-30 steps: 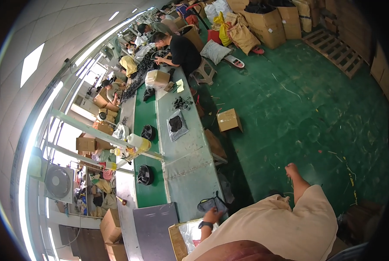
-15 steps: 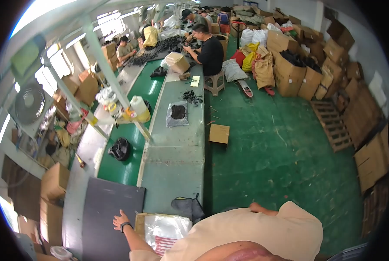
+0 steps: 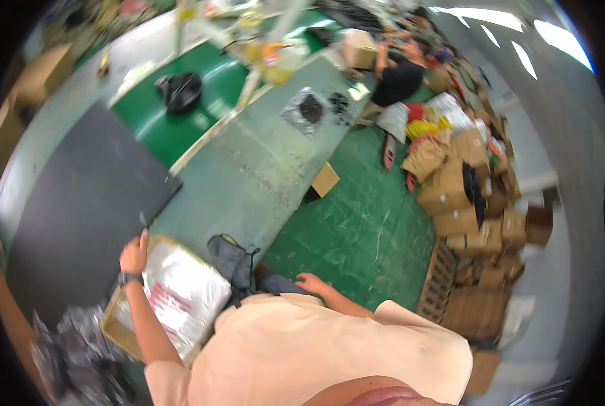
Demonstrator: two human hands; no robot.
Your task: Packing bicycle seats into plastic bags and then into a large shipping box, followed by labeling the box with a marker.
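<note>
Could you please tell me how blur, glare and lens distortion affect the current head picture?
Head view: the co-worker in black is smeared by blur; head view: glare streaks the clear plastic packaging beside the left hand; head view: the ceiling lights burn out to white; head view: the dark board shows an edge bowed by fisheye distortion.

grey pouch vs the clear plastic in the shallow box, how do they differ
The grey pouch is dark and opaque; the clear plastic is shiny, with red markings. The pouch lies outside the shallow box, the plastic inside it. The pouch covers less area than the plastic. Both look soft and flexible.
</note>
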